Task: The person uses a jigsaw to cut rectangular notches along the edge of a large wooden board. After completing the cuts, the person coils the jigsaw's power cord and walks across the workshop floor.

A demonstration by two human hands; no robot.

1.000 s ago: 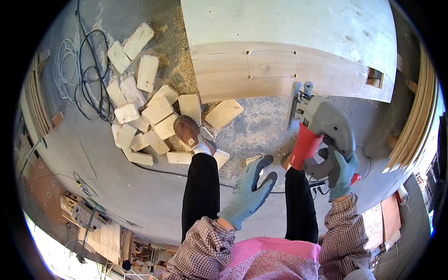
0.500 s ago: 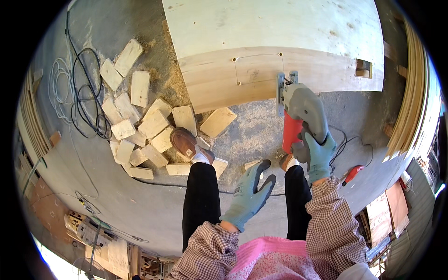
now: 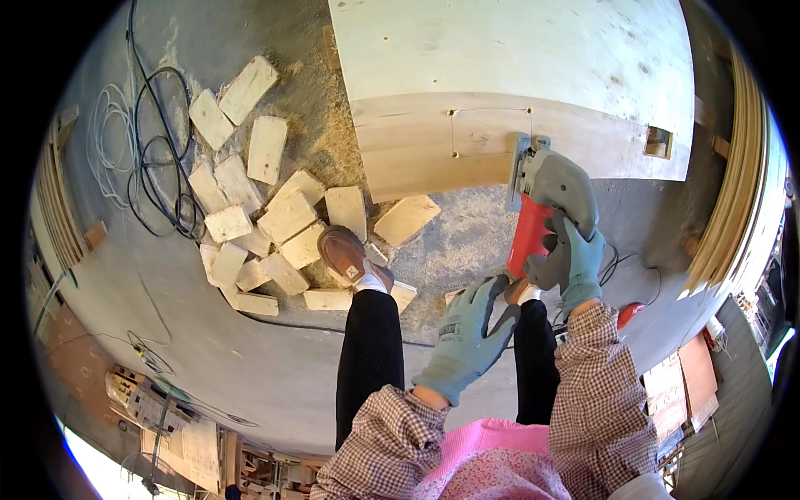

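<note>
Clearly, jigsaw [image 3: 567, 187]: at the near edge of the wooden panel [image 3: 417, 171], just beside the outlined rectangle [image 3: 487, 133] and left of the panel's near right corner; you can't tell from this angle whether its metal plate [image 3: 517, 171] touches the wood.
Weight: probably fairly heavy for one hand, with much of the load ahead of your wrist.
Body: hard and rigid; the red section [image 3: 531, 237] looks smooth, so your coated palm should help against slipping.
Where to hold: the rear handle suits your main grip; a second hand would do best on the upper housing, well away from the blade end.
Wooden panel: stiff but thin-looking, so it may tremble at the near edge.
Right hand [image 3: 575, 258]: fingers curled around the jigsaw's handle; the trigger is hidden from you.
Left hand [image 3: 471, 337]: fingers loosely spread, grasping nothing, in front of your right shin.
Forearms: your right one reaches up almost straight behind the jigsaw; your left one slants inward from the lower left.
</note>
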